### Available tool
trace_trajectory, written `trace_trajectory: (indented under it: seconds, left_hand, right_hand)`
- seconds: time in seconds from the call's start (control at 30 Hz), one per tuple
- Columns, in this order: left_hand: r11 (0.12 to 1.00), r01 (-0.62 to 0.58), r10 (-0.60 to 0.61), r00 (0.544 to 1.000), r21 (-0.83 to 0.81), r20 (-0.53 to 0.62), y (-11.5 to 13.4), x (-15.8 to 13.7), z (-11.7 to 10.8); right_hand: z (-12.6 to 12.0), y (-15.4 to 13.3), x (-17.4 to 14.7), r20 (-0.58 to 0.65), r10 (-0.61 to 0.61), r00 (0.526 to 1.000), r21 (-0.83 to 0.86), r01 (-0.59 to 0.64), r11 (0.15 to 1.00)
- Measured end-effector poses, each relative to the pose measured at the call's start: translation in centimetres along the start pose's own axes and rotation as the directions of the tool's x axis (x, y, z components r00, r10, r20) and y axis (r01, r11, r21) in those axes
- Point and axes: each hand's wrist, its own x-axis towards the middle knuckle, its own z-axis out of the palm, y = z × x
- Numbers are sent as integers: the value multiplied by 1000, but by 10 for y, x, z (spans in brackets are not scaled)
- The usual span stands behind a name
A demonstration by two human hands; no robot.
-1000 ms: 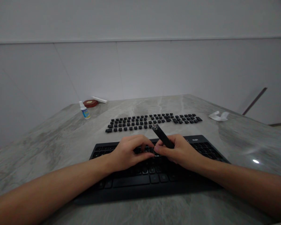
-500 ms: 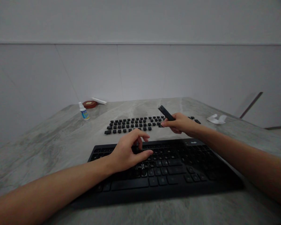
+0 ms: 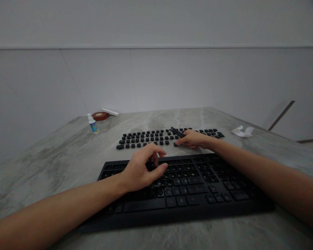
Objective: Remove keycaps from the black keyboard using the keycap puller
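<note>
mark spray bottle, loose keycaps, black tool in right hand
spray bottle [image 3: 93, 124], head view, on its labelled body
loose keycaps [image 3: 146, 136], head view, mid rows
black tool [image 3: 176, 132], head view, shaft above the right hand [image 3: 191, 139]

No readable txt: keyboard [image 3: 187, 194] logo, key legends & bottle [image 3: 94, 125] label too blurred.

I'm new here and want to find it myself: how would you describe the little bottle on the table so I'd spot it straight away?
Start at the marble-patterned table and look to its far left corner, beyond the rows of loose black keycaps. The small bottle stands upright there, just in front of a flat reddish-brown round thing. It alone is white-capped with a blue label.
</note>
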Motion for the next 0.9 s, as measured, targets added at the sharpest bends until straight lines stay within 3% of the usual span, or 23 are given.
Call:
trace_trajectory:
  seconds: [0.17,0.3,0.5,0.67,0.9]
  left_hand:
    - [1000,-8,8,1000,-1,0,0,0,0]
    - [1000,-23,23,1000,-1,-12,0,0,0]
    - [999,-48,48,998,6,-30,0,-1,0]
    - [997,-72,73,996,26,-54,-2,-1,0]
    - [996,-85,87,995,36,-56,-2,0,1]
  right_hand:
    - [3,2,3,-57,2,998,-18,-3,1000]
    - [4,8,0,-184,-61,981,-17,59,998]
    - [1,11,-6,-373,-297,879,-150,259,954]
    - [5,9,-9,-284,-426,859,-368,312,876]
    - [10,4,-11,-206,-414,887,-523,258,813]
